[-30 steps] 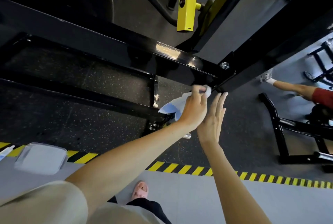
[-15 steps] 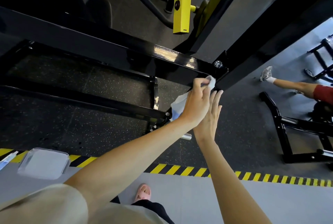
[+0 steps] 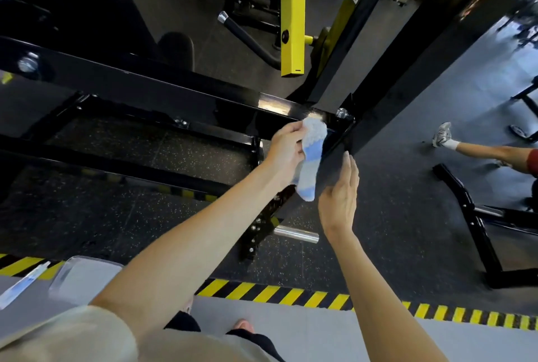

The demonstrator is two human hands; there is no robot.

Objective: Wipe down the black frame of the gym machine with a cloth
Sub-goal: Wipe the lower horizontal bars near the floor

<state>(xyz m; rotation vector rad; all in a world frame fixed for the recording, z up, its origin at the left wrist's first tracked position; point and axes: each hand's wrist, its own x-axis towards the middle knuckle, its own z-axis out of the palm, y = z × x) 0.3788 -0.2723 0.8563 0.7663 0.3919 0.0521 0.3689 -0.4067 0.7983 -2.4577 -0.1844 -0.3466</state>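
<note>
A glossy black frame beam [image 3: 163,90] of the gym machine runs from the left to a bolted joint at a black upright post [image 3: 387,93]. My left hand [image 3: 283,147] grips a white and light-blue cloth [image 3: 311,157] and holds its top end against the beam just left of the joint. The rest of the cloth hangs down below my fist. My right hand [image 3: 339,197] is held with straight fingers just right of the hanging cloth, beside the post's lower edge, holding nothing.
A yellow bar [image 3: 292,15] and other machine parts stand behind the beam. A clear lidded box [image 3: 83,278] and a small tube [image 3: 21,284] lie at lower left by the yellow-black floor stripe [image 3: 279,293]. Another person's leg [image 3: 480,152] and a black stand [image 3: 477,221] are at right.
My left hand has shifted a little left along the beam, and more of the cloth now hangs below it. My right hand has dropped away from the left hand.
</note>
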